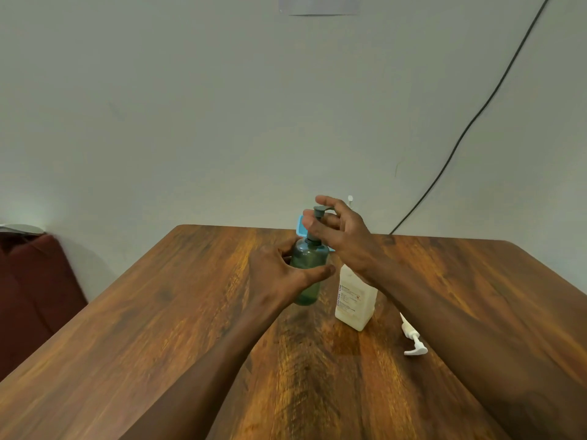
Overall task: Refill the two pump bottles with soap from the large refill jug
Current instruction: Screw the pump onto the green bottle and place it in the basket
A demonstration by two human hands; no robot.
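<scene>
A dark green pump bottle [307,274] stands upright at the middle of the wooden table [158,312]. My left hand [279,274] wraps around its body. My right hand [336,233] pinches the grey pump head [319,211] at its top. To the right stands a white bottle [354,300] without its pump; my right wrist hides its neck. A white pump [413,341] lies loose on the table to the right of it. Behind the green bottle a blue object [299,228] shows only partly.
The table's far edge meets a grey wall. A black cable [476,115] runs down the wall to the table's back edge. A dark red seat [28,290] sits left of the table.
</scene>
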